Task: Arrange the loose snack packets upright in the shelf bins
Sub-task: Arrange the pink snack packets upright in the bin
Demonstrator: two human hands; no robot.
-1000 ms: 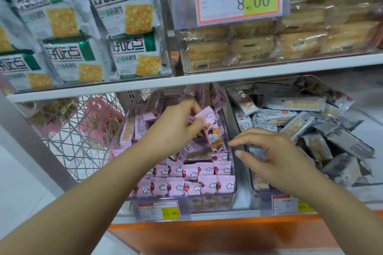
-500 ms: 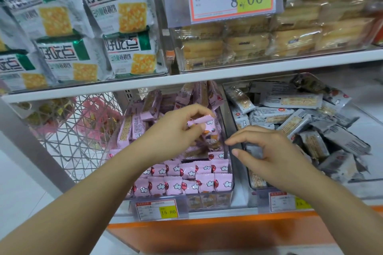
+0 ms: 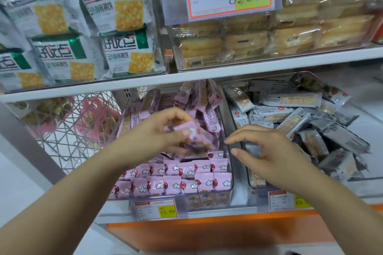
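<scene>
Shop shelf (image 3: 228, 77), lower tier: clear bin (image 3: 207, 200) of pink packets, front rows upright, loose heap behind. Left hand (image 3: 163, 132) pinches one pink packet (image 3: 185, 128) between thumb and fingertips above the heap. Right hand (image 3: 269, 151) hovers over the neighbouring grey packets (image 3: 290, 122), fingers loosely curved, gripping nothing.

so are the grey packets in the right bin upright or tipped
Tipped: the grey packets lie flat and crisscrossed in a loose heap.

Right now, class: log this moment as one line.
left hand: pinches pink packet | right hand: hovers over grey-packet bin | front pink rows: upright
</scene>
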